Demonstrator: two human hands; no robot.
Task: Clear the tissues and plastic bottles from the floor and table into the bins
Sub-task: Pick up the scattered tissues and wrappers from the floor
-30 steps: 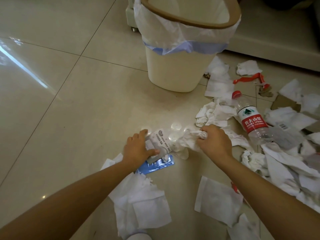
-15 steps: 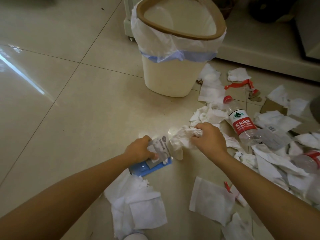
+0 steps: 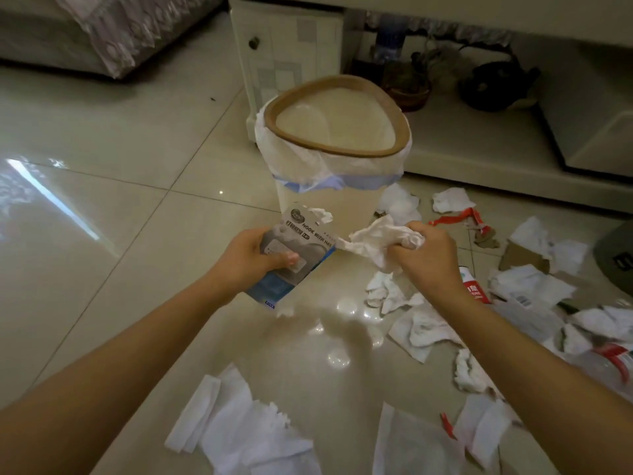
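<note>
— Head view: what had changed?
— Both hands had risen off the floor (image 3: 102, 234). The left hand (image 3: 245, 264) was clenched around a hook package (image 3: 298, 248); the right hand (image 3: 428, 257) gripped crumpled tissue (image 3: 373, 243), just before the bin (image 3: 342, 138).
— And the bottle (image 3: 474, 289)?
— It lay among the floor tissues (image 3: 239, 430), under the right wrist.

**Tiled room, low furniture along the back**

I see a glossy beige tile floor (image 3: 113, 214) catching a bright streak of light (image 3: 51, 197) at left. A cream cabinet (image 3: 284, 46) stands behind; a low shelf (image 3: 486, 156) runs right, dim underneath.
</note>
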